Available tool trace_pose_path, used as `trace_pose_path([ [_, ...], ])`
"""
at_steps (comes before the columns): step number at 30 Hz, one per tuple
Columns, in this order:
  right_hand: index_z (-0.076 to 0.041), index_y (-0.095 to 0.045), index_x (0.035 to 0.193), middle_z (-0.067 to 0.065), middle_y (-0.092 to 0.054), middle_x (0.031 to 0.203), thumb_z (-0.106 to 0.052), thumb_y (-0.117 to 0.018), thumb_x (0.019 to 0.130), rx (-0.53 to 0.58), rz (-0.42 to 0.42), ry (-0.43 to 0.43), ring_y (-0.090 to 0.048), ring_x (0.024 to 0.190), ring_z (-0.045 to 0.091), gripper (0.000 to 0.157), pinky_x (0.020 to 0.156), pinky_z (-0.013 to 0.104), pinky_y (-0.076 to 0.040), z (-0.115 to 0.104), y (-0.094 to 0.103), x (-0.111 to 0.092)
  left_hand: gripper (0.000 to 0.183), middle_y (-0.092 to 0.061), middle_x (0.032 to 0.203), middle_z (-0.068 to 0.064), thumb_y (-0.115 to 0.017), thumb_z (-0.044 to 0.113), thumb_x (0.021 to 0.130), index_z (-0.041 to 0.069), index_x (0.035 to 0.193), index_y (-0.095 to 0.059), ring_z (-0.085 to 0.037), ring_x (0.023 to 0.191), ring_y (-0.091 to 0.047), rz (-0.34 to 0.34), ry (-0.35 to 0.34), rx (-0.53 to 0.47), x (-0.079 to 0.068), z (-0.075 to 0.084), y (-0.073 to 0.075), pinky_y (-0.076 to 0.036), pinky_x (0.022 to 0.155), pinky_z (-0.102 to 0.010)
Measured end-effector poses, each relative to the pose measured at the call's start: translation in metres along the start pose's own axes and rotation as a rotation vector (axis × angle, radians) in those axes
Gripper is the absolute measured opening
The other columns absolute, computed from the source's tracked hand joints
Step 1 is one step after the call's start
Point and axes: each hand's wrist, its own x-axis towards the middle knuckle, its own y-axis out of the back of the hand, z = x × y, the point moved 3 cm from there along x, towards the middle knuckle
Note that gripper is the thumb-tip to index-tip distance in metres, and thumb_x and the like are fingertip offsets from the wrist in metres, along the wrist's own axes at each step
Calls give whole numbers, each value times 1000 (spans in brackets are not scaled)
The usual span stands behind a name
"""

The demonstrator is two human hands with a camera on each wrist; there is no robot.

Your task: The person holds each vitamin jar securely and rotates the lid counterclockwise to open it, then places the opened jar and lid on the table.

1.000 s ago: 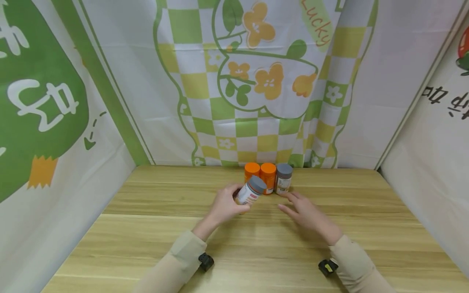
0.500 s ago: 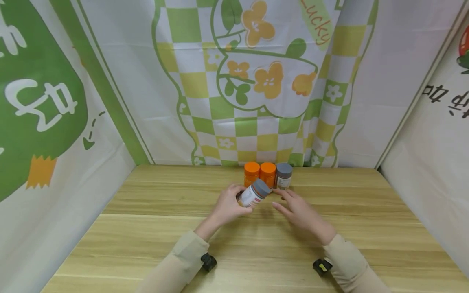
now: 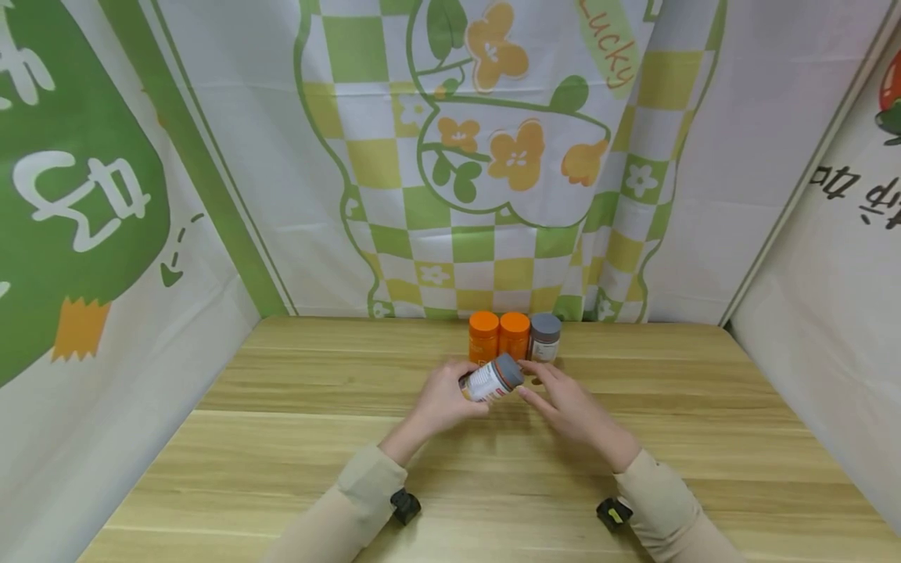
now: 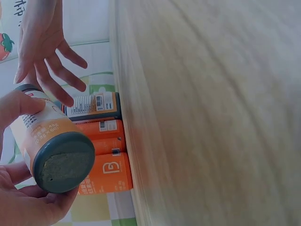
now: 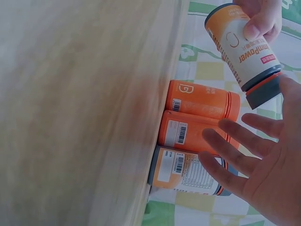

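Note:
My left hand [image 3: 439, 399] grips a pill bottle [image 3: 486, 383] with a grey cap and a white-and-orange label. It is tilted, its cap pointing right toward my right hand [image 3: 577, 407]. In the left wrist view the dark base of this held bottle [image 4: 65, 162] faces the camera. My right hand's fingers are spread and fairly straight, with the thumb right at the cap [image 5: 264, 92] in the right wrist view. Just behind both hands, two orange bottles [image 3: 483, 332] and another grey-capped bottle [image 3: 545, 332] stand upright in a row, their lower parts partly hidden.
The wooden table [image 3: 281, 438] reaches back to a green-and-white checked curtain [image 3: 450, 258], close behind the bottle row. Printed cloth walls stand at the left [image 3: 77, 195] and right [image 3: 838, 258]. A small black device [image 3: 404, 507] sits at each cuff.
The held bottle has tipped further over and moved slightly right and down in my left hand. My right hand has moved left toward its cap. The standing bottles have stayed in place.

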Motion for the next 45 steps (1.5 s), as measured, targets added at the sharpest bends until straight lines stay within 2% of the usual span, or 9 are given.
trace_pose_path([
  [8,-17,-42,130,2,-52,122,-46,-40,89,9,39,2,-56,102,22,50,83,39,-46,-4,2,1,54,-61,91,0,-73,28,60,11,109,-60,-11,75,-50,-6,9,22,-1,3,-2,-42,62,-23],
  [15,-15,-44,128,0,-57,113,-44,-41,90,11,75,32,-57,98,17,48,81,36,-46,-7,3,5,53,-60,89,1,-74,25,59,11,108,-60,-12,74,-48,-17,20,8,-4,10,-3,-42,59,-23],
  [21,-16,-44,129,0,-58,109,-46,-39,90,-11,67,10,-56,95,12,49,79,35,-46,-9,4,6,52,-59,88,1,-74,25,59,11,108,-60,-12,73,-47,-17,22,5,-5,14,-4,-42,58,-22],
  [28,-18,-45,127,2,-55,117,-50,-35,89,18,63,-37,-56,96,13,51,76,33,-47,-12,4,10,52,-60,88,0,-73,24,62,12,110,-58,-12,70,-49,-29,10,-7,-7,17,-6,-42,55,-22],
  [33,-13,-50,121,-1,-59,104,-46,-37,90,81,96,-9,-57,81,9,47,66,26,-47,-16,5,13,52,-61,89,0,-74,25,62,11,110,-58,-10,68,-51,-30,-7,-10,-8,17,-8,-43,54,-20],
  [37,-16,-53,114,-5,-59,96,-43,-39,91,106,121,2,-56,75,5,39,62,21,-46,-18,4,15,52,-61,88,0,-74,25,61,11,109,-58,-9,68,-51,-28,-12,-13,-8,19,-8,-43,54,-19],
  [45,-20,-55,97,-8,-55,80,-43,-39,91,124,149,-9,-52,65,5,28,55,21,-44,-20,3,17,52,-60,88,1,-74,26,61,11,108,-59,-10,69,-50,-19,-27,6,-11,23,-7,-42,55,-20],
])
